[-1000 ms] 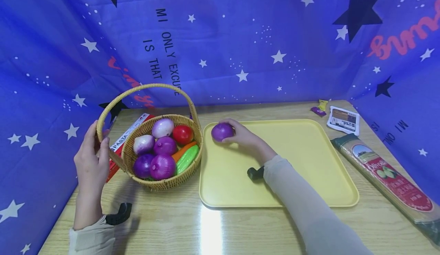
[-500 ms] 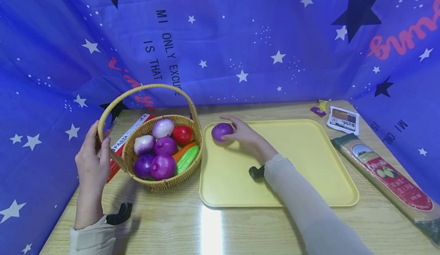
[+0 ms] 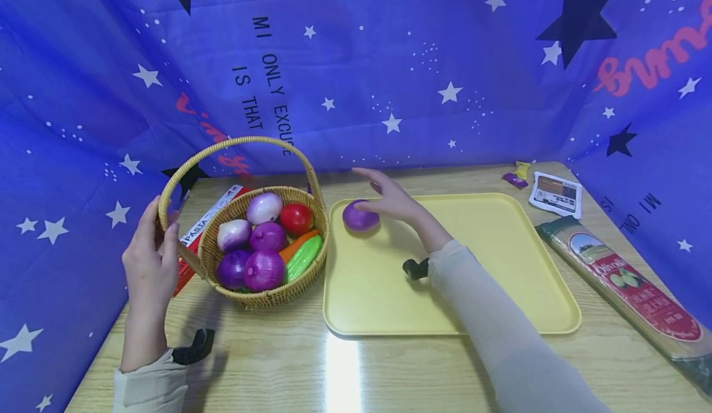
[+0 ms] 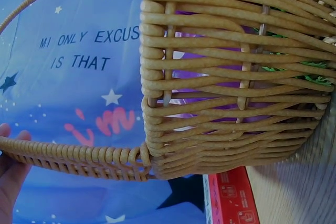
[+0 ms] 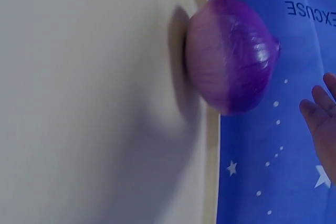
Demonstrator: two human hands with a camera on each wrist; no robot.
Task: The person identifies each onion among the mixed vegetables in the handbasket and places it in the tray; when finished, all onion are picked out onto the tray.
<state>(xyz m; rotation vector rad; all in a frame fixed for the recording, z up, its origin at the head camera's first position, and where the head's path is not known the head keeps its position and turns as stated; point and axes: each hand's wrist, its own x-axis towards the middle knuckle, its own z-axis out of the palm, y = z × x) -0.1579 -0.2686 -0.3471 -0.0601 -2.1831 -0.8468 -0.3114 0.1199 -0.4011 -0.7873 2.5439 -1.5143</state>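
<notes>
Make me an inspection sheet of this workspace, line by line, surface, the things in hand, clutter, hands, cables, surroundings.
Surface: wooden table, glare streak at the front.
Things in hand: purple onion lies in the far left corner of the yellow tray; wicker basket left of the tray holds onions, a tomato, a carrot and a cucumber.
Clutter: red pasta box behind the basket; long pasta packet, small packet and wrappers on the right.
Hands: left hand holds the basket handle; right hand open above the onion, fingers apart from it.
Cables: nothing seen.
Surroundings: blue star-print cloth on three sides.
</notes>
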